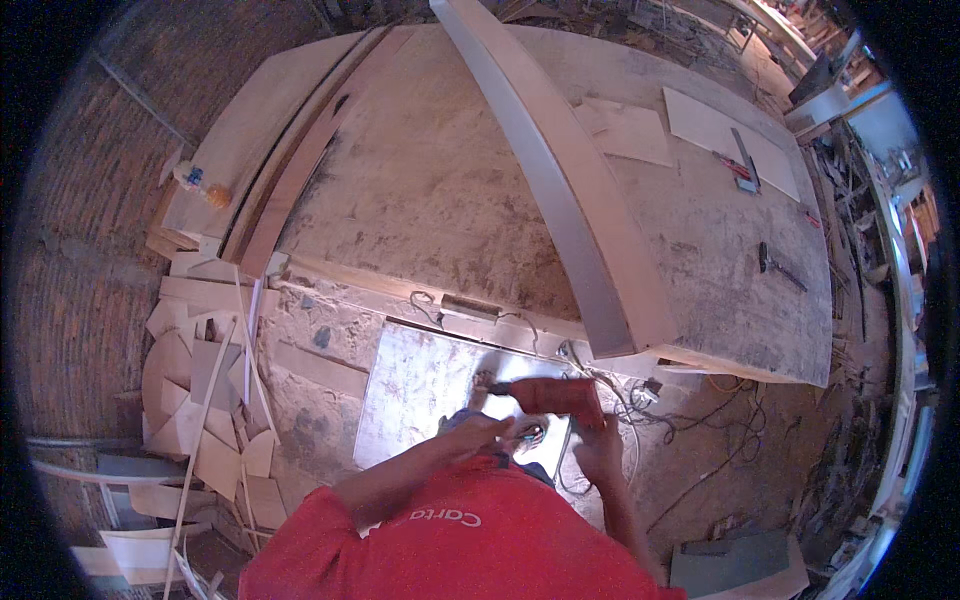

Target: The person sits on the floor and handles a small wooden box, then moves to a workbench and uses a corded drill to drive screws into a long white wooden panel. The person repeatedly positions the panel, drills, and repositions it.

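A red power drill [552, 396] lies level, just above a shiny metal-faced sheet [420, 385] on the floor, with its nose pointing left. My right hand [600, 448] grips the drill at its rear handle. My left hand [482, 434] is curled just below the drill's front end, beside a small round part [531, 433]. Whether it holds anything is unclear. My red shirt hides the sheet's near edge.
A big dusty workbench [450, 190] fills the upper view and carries a long grey-edged board [580, 210], a hammer [779, 267], a square [745, 165] and thin panels. Wood offcuts [200, 380] are piled on the left. Cables [700, 420] trail over the floor on the right.
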`<state>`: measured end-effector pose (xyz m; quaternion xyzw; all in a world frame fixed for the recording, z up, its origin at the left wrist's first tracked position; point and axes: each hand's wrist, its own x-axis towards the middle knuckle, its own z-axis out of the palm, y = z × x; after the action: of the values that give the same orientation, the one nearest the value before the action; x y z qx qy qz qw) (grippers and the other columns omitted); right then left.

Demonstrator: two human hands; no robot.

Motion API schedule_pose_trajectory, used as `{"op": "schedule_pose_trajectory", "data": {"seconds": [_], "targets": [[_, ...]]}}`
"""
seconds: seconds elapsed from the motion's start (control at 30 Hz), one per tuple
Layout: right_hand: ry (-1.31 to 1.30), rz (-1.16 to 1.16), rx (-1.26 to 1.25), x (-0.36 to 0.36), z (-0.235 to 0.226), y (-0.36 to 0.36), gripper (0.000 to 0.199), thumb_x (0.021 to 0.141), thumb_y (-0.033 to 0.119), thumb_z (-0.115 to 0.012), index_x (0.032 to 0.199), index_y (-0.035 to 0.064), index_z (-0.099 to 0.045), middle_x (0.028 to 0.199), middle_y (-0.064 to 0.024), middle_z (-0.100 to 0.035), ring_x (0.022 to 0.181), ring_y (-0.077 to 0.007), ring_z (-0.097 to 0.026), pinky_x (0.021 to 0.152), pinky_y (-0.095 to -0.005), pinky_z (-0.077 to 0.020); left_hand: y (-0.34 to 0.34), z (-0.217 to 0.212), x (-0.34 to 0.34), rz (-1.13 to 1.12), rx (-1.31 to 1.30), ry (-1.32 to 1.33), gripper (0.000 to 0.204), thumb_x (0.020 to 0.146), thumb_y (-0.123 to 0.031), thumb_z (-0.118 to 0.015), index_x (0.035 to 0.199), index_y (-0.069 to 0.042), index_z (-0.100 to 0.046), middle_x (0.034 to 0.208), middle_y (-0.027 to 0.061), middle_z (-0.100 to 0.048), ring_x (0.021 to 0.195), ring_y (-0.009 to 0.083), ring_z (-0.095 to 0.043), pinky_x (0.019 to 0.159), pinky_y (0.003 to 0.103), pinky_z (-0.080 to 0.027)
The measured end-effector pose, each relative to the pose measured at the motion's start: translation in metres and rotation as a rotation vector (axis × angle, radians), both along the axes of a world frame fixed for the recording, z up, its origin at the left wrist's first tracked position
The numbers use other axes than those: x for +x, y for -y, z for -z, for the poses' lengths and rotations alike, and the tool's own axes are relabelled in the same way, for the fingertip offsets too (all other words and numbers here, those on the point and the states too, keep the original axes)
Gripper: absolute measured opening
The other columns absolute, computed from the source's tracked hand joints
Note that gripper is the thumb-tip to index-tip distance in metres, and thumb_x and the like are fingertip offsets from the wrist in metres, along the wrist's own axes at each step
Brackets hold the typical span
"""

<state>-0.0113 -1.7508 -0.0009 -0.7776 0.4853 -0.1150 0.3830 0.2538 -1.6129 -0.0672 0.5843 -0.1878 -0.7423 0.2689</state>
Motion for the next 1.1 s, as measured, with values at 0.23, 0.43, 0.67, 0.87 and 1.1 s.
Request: {"op": "schedule_pose_trajectory", "data": {"seconds": [0.23, 0.43, 0.67, 0.87, 1.1], "targets": [[0.025, -0.033, 0.133, 0.175, -0.100, 0.018, 0.056, 0.081, 0.019, -0.070, 0.133, 0.0117, -0.052, 0.117, -0.0230, -0.069, 0.107, -0.0455, -0.068, 0.092, -0.0523, -0.0545, 0.074, -0.130, 0.071, -1.196, -0.364, -0.556, 0.079, 0.096, -0.074, -0.048, 0.142, -0.010, -0.055, 0.133, 0.0110, -0.067, 0.122, 0.0277, -0.064, 0.107, 0.047, -0.050], [0.129, -0.337, -0.140, 0.247, -0.133, 0.030, 0.071, 0.083, 0.034, -0.084, 0.141, 0.0121, -0.051, 0.124, -0.0189, -0.060, 0.107, -0.0414, -0.066, 0.090, -0.0496, -0.0553, 0.133, -0.100, 0.238, -1.072, -0.459, -0.264, 0.056, 0.089, -0.051, -0.078, 0.127, -0.015, -0.058, 0.111, 0.0034, -0.068, 0.103, 0.0218, -0.068, 0.092, 0.040, -0.056], [0.060, 0.170, -0.525, 0.215, -0.137, 0.061, 0.058, 0.076, 0.012, -0.084, 0.129, 0.0071, -0.062, 0.118, -0.0185, -0.064, 0.112, -0.0399, -0.062, 0.096, -0.0491, -0.0520, 0.245, -0.087, 0.373, -0.751, -0.500, 0.552, 0.052, 0.077, -0.039, -0.090, 0.109, -0.005, -0.067, 0.097, 0.0054, -0.071, 0.086, 0.0215, -0.070, 0.078, 0.039, -0.056], [-0.318, 0.491, -0.831, 0.169, -0.177, 0.117, 0.075, 0.075, 0.024, -0.086, 0.141, 0.0070, -0.055, 0.135, -0.0215, -0.055, 0.128, -0.0413, -0.051, 0.110, -0.0541, -0.0393, 0.285, 0.012, 0.467, -0.377, -0.346, 1.108, 0.080, 0.061, -0.056, -0.093, 0.109, 0.002, -0.067, 0.102, 0.0166, -0.075, 0.093, 0.0336, -0.073, 0.083, 0.045, -0.056], [-0.595, 0.476, -0.727, 0.161, -0.172, 0.142, 0.096, 0.070, 0.050, -0.087, 0.148, 0.0098, -0.048, 0.138, -0.0210, -0.053, 0.131, -0.0429, -0.049, 0.112, -0.0616, -0.0359, 0.268, 0.021, 0.485, -0.070, -0.105, 1.589, 0.089, 0.064, -0.065, -0.086, 0.124, -0.001, -0.067, 0.115, 0.0247, -0.066, 0.109, 0.0420, -0.066, 0.091, 0.050, -0.054]]}}
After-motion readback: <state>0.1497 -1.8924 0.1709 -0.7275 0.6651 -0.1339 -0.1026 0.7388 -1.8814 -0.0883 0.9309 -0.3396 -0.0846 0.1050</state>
